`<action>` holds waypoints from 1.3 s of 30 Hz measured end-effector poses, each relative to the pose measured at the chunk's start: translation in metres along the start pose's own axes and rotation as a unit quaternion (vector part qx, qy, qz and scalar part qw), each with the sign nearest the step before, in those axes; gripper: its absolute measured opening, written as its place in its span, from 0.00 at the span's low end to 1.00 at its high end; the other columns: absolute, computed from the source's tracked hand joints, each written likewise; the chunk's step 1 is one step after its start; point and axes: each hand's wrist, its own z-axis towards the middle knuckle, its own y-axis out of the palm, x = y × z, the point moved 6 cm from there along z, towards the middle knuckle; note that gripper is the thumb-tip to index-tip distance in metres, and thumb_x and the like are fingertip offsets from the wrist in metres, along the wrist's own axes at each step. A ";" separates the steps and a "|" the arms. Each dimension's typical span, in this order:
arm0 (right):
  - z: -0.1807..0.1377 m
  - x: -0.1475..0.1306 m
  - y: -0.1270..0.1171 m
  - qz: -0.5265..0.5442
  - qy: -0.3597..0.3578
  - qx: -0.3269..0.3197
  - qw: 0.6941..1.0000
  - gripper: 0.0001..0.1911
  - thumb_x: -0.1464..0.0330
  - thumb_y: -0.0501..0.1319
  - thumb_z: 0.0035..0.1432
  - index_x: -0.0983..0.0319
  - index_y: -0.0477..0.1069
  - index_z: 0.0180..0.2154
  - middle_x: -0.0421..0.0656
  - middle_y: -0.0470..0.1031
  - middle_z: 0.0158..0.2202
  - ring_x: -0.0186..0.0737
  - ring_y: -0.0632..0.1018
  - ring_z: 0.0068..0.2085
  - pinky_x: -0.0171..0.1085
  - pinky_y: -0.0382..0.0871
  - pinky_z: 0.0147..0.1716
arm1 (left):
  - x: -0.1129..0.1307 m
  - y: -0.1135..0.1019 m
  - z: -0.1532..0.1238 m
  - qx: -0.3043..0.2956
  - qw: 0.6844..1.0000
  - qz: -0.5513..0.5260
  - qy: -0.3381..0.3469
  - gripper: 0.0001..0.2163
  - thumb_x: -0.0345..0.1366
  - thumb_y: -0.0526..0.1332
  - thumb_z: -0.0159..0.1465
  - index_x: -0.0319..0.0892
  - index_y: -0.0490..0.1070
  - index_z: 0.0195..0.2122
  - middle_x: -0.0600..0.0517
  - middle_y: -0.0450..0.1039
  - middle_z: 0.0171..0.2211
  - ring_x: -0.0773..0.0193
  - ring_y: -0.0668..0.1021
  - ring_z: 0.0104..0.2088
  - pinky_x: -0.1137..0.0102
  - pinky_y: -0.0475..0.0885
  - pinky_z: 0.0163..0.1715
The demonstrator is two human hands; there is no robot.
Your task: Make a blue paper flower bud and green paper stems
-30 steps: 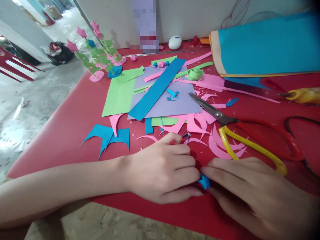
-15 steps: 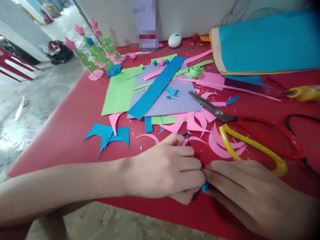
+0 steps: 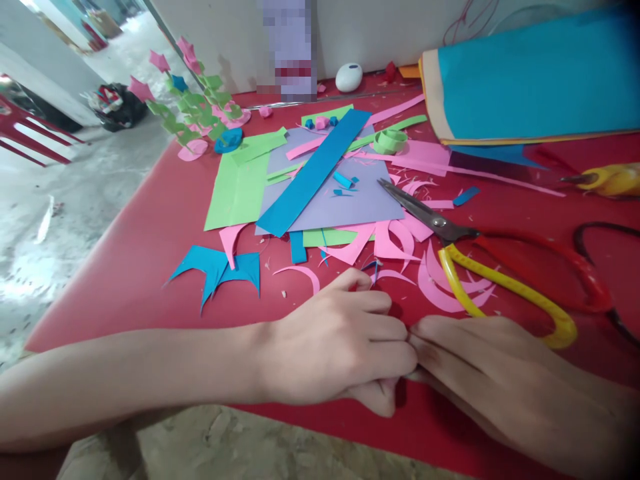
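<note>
My left hand is closed, fingers curled, over the front of the red table. Its fingertips meet those of my right hand, which is pinched shut with its fingers stretched together. A small folded blue paper piece was visible between them a moment ago; the fingers now cover it. Scissors with red and yellow handles lie open just beyond my right hand. Pink curved paper scraps lie between the hands and the scissors. A jagged blue paper scrap rests beyond my left forearm.
A long blue paper strip crosses purple and green sheets. Paper star flowers stand at the back left. A stack of coloured paper, a glue gun and a white oval object are farther back.
The blue paper piece has gone out of sight between my fingertips. My left hand has shifted slightly right and down, and both hands are still together.
</note>
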 end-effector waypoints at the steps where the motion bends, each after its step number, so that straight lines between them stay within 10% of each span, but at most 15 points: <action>1: -0.001 0.000 0.000 -0.001 0.001 -0.003 1.000 0.22 0.82 0.38 0.60 0.61 0.66 0.28 0.40 0.72 0.24 0.38 0.71 0.25 0.40 0.56 0.20 | 0.000 0.001 0.000 -0.002 1.000 -0.002 -0.001 0.08 0.24 0.53 0.52 0.41 0.59 0.19 0.59 0.64 0.18 0.68 0.60 0.23 0.66 0.57 0.29; 12: 0.003 0.014 -0.011 -0.006 0.108 0.036 0.993 0.21 0.69 0.41 0.66 0.59 0.69 0.30 0.39 0.75 0.25 0.35 0.74 0.25 0.37 0.60 0.25 | -0.011 -0.010 -0.002 0.020 0.998 0.045 -0.050 0.10 0.31 0.52 0.60 0.38 0.67 0.22 0.54 0.66 0.19 0.67 0.63 0.24 0.66 0.60 0.30; 24: -0.006 0.000 -0.003 -0.087 -0.011 -0.025 0.996 0.17 0.84 0.44 0.55 0.65 0.68 0.33 0.45 0.76 0.30 0.44 0.74 0.30 0.42 0.58 0.25 | -0.008 -0.007 -0.004 0.033 0.990 0.132 -0.033 0.12 0.31 0.52 0.62 0.37 0.70 0.25 0.53 0.68 0.21 0.65 0.65 0.24 0.65 0.59 0.30; 39: -0.012 0.001 0.003 -0.084 0.016 -0.049 0.995 0.17 0.86 0.47 0.48 0.64 0.67 0.32 0.45 0.76 0.30 0.45 0.75 0.33 0.41 0.62 0.27 | -0.008 0.001 -0.006 -0.017 0.989 0.144 -0.029 0.12 0.27 0.48 0.64 0.36 0.68 0.29 0.52 0.65 0.23 0.64 0.63 0.26 0.65 0.58 0.32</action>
